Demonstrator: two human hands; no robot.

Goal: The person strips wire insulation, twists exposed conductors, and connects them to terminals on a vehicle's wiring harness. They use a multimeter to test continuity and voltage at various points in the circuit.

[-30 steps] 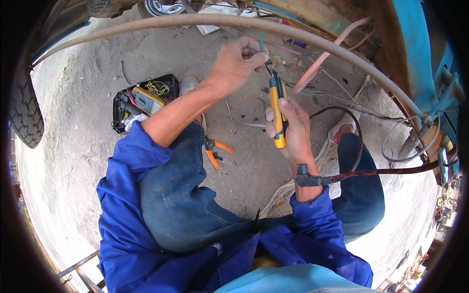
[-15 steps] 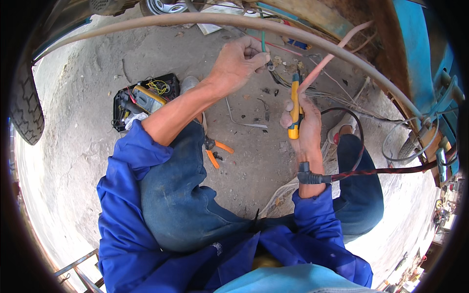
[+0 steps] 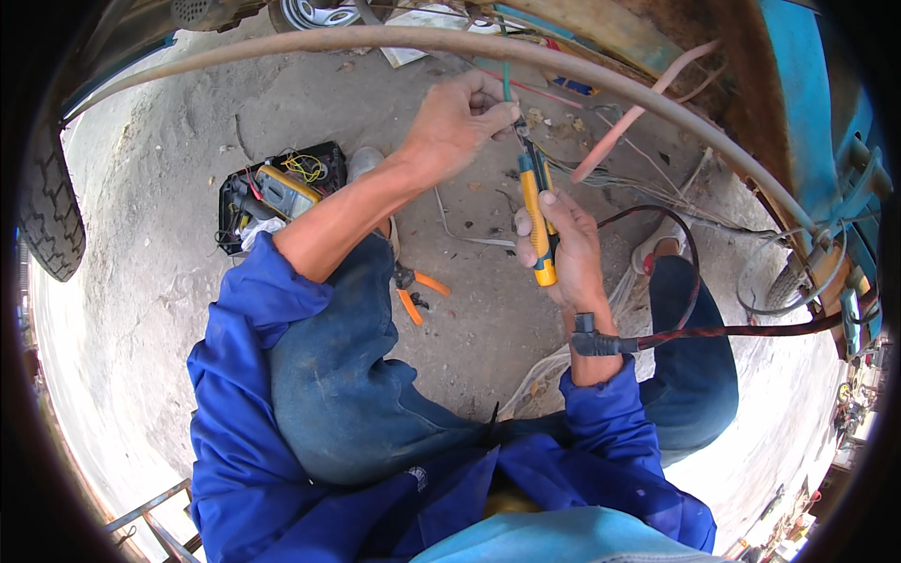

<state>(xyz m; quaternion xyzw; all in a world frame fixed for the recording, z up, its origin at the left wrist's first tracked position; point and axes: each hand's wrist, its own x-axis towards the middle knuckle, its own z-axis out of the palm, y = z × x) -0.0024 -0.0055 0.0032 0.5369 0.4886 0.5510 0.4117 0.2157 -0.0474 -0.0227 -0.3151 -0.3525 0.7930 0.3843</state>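
Note:
My left hand [image 3: 455, 127] is closed in a pinch on a thin green wire [image 3: 507, 77], near the wire's lower end. A small metal terminal appears to be at that end, just under my fingertips. My right hand [image 3: 574, 239] grips pliers [image 3: 535, 211] with yellow and black handles, pointed up and away from me. Their jaws meet the wire's end beside my left fingertips; whether they are clamped on it is too small to tell. A tool with orange handles [image 3: 420, 296] lies on the ground beside my left knee.
An open black case [image 3: 225, 218] holds a yellow meter [image 3: 287, 190] and leads. A black plug [image 3: 599, 340] on a dark red cable crosses my right forearm. A long tube [image 3: 441, 39] arches overhead, with a pink tube [image 3: 612, 143] and blue metal frame [image 3: 796, 103] at right.
My right hand has moved left, bringing the pliers from beside the pink tube up to the wire's end. My left hand stays almost still.

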